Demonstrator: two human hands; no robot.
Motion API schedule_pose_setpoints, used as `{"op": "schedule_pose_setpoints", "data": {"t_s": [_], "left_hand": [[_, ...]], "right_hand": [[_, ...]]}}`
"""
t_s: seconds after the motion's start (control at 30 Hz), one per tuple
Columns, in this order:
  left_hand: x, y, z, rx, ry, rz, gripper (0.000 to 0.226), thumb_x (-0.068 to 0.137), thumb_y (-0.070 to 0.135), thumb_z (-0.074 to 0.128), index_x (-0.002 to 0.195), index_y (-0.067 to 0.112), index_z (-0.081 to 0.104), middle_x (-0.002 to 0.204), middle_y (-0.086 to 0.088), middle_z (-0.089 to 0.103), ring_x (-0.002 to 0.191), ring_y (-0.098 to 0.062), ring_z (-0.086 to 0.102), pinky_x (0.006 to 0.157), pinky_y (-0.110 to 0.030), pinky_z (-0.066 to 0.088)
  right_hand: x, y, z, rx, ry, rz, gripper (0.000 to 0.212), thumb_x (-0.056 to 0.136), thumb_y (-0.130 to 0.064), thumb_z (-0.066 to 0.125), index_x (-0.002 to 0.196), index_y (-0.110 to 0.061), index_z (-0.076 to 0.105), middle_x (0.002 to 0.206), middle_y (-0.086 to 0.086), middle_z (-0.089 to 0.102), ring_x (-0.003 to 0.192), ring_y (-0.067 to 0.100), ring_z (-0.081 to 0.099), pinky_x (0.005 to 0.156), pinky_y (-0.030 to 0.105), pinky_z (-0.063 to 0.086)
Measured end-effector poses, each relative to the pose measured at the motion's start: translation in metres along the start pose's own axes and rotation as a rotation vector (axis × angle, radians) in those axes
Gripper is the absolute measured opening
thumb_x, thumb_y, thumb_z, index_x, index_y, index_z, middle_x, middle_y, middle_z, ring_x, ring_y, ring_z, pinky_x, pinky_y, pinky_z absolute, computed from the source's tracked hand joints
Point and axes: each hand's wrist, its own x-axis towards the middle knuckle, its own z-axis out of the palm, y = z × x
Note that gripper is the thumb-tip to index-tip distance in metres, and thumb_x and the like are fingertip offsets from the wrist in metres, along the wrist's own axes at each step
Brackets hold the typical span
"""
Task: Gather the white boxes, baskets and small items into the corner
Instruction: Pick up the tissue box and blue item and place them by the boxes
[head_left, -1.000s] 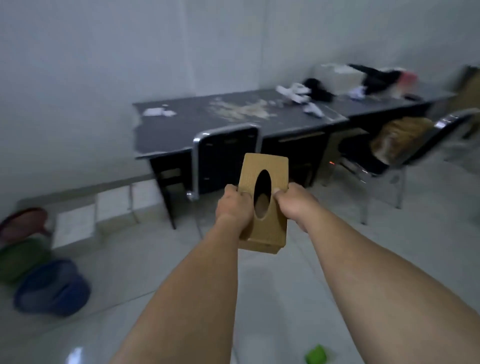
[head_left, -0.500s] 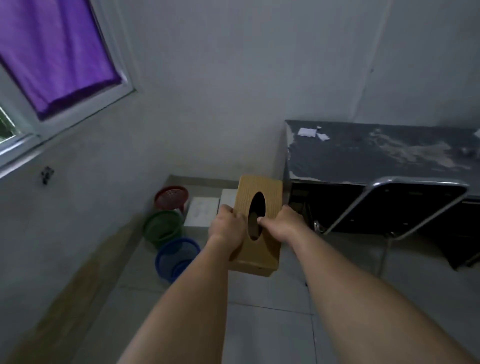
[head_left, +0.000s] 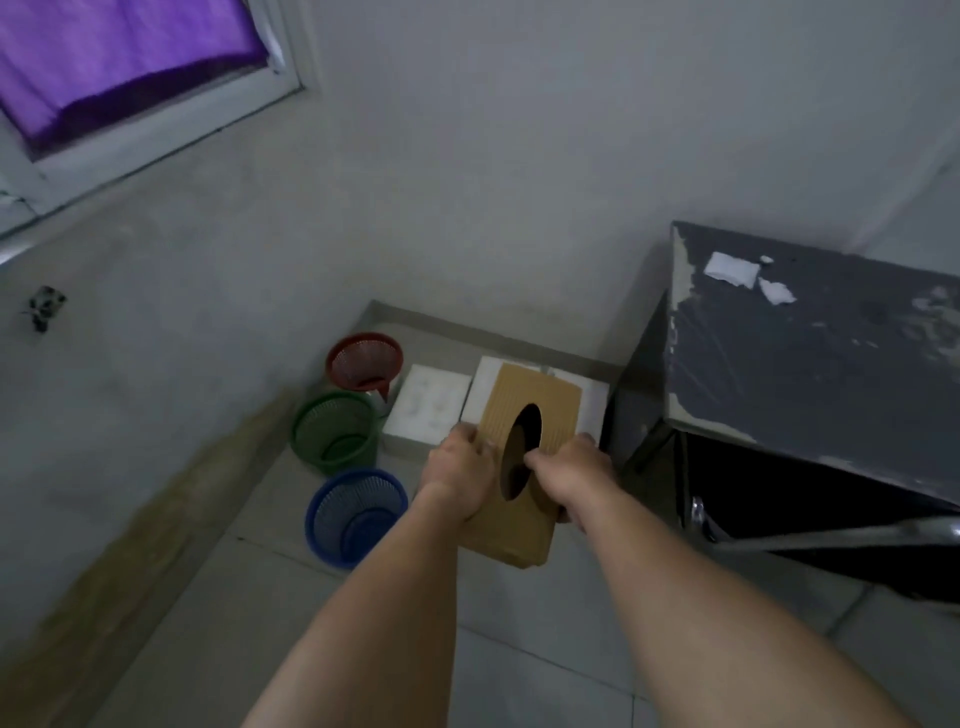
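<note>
I hold a tan wooden tissue box (head_left: 535, 400) with an oval slot in both hands, above the floor in front of the corner. My left hand (head_left: 460, 475) grips its left side and my right hand (head_left: 569, 475) grips its right side. Beyond it, white boxes (head_left: 428, 408) lie on the floor against the wall; one is partly hidden behind the tissue box. A red basket (head_left: 363, 358), a green basket (head_left: 332, 434) and a blue basket (head_left: 353, 512) stand in a row left of the white boxes.
A dark grey desk (head_left: 831, 364) with paper scraps (head_left: 730, 270) stands to the right, close to the boxes. A chair's metal frame (head_left: 831, 535) juts out beneath it. A window with a purple curtain (head_left: 119, 47) is at upper left. Tiled floor lies below my arms.
My view has swung left from the desks to the corner and moved closer. The baskets and white boxes appear larger. Both hands keep their grip on the tissue box.
</note>
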Motion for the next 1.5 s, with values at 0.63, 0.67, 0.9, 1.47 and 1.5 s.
{"op": "schedule_pose_setpoints", "data": {"t_s": [0.63, 0.67, 0.9, 1.47, 1.5], "left_hand": [[0.252, -0.005, 0.021, -0.147, 0.015, -0.338, 0.099, 0.067, 0.054, 0.081, 0.141, 0.021, 0.025, 0.132, -0.013, 0.051, 0.116, -0.032, 0.054, 0.088, -0.04, 0.049], [0.261, -0.006, 0.029, -0.148, 0.018, -0.351, 0.091, 0.067, 0.055, 0.08, 0.134, 0.019, 0.03, 0.126, -0.012, 0.054, 0.11, -0.031, 0.056, 0.085, -0.038, 0.051], [0.318, -0.025, 0.102, -0.08, 0.062, -0.34, 0.063, 0.076, 0.052, 0.074, 0.121, 0.015, 0.051, 0.109, -0.006, 0.063, 0.092, -0.024, 0.06, 0.076, -0.035, 0.051], [0.505, -0.201, 0.279, 0.255, -0.561, -0.198, 0.078, 0.1, 0.028, 0.047, 0.153, 0.038, -0.009, 0.117, -0.006, 0.062, 0.088, -0.015, 0.059, 0.077, -0.031, 0.052], [0.513, -0.208, 0.291, 0.252, -0.576, -0.197, 0.079, 0.1, 0.026, 0.047, 0.152, 0.039, -0.011, 0.118, -0.006, 0.061, 0.088, -0.015, 0.058, 0.077, -0.031, 0.052]], "right_hand": [[0.224, -0.107, 0.085, 0.619, 0.179, 0.681, 0.057, 0.084, -0.028, 0.07, 0.127, -0.011, 0.037, 0.122, 0.022, 0.053, 0.101, 0.041, 0.057, 0.084, 0.057, 0.055], [0.236, -0.104, 0.087, 0.635, 0.181, 0.705, 0.059, 0.083, -0.029, 0.072, 0.126, -0.012, 0.035, 0.122, 0.022, 0.052, 0.102, 0.042, 0.056, 0.085, 0.057, 0.054], [0.324, -0.057, 0.123, 0.775, 0.233, 0.907, 0.063, 0.081, -0.028, 0.075, 0.129, -0.017, 0.037, 0.121, 0.019, 0.049, 0.094, 0.039, 0.054, 0.065, 0.049, 0.058], [0.535, 0.108, 0.262, 0.945, 0.314, 1.134, 0.06, 0.079, -0.028, 0.079, 0.121, -0.018, 0.038, 0.122, 0.021, 0.052, 0.092, 0.038, 0.062, 0.053, 0.037, 0.054], [0.547, 0.117, 0.267, 0.948, 0.318, 1.135, 0.062, 0.079, -0.029, 0.079, 0.125, -0.016, 0.039, 0.122, 0.02, 0.052, 0.093, 0.038, 0.062, 0.053, 0.036, 0.054]]}}
